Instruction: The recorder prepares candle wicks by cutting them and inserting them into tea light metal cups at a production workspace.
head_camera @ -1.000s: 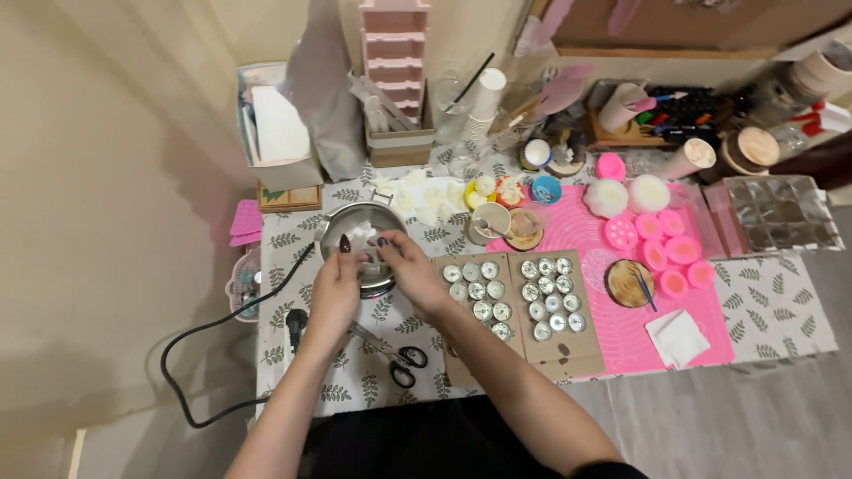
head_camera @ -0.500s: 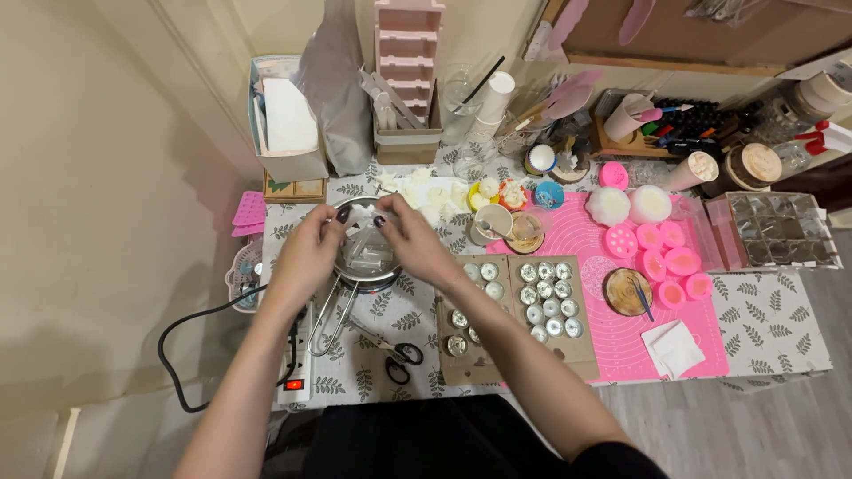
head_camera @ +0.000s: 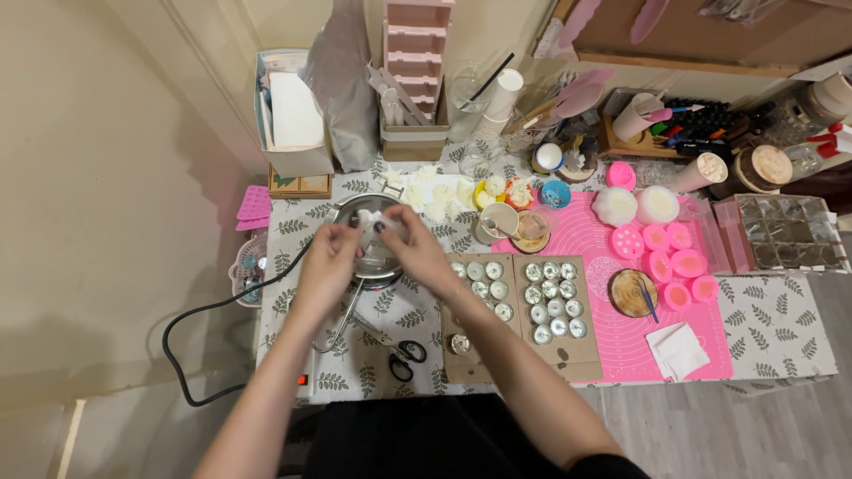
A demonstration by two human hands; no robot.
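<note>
From the head view, both hands are seen raised together over a round metal pot [head_camera: 368, 239] that stands on the leaf-patterned tablecloth [head_camera: 781, 341] at the left part of the table. The left hand [head_camera: 327, 259] is held on the pot's left side, the right hand [head_camera: 417, 251] on its right, and their fingertips are brought together above the pot's middle. A small white lump [head_camera: 380, 221], seemingly wax, is pinched between them; the fingers of both hands are curled closed around it, though which hand has the firmer hold cannot be told. The lump is thus placed directly over the open pot, with the pot lying just below and slightly ahead of both hands. Neither hand is clearly nearer; the pot is bracketed evenly by the two.

A long handle is seen running from the pot back toward the person, and a black cable [head_camera: 200, 324] is trailed off the table's left edge. Black-handled scissors [head_camera: 404, 357] are laid near the right forearm. To the right, small metal cups are set in rows on cardboard trays [head_camera: 568, 355], beside a pink mat [head_camera: 612, 333] on which pink moulds are laid out.
</note>
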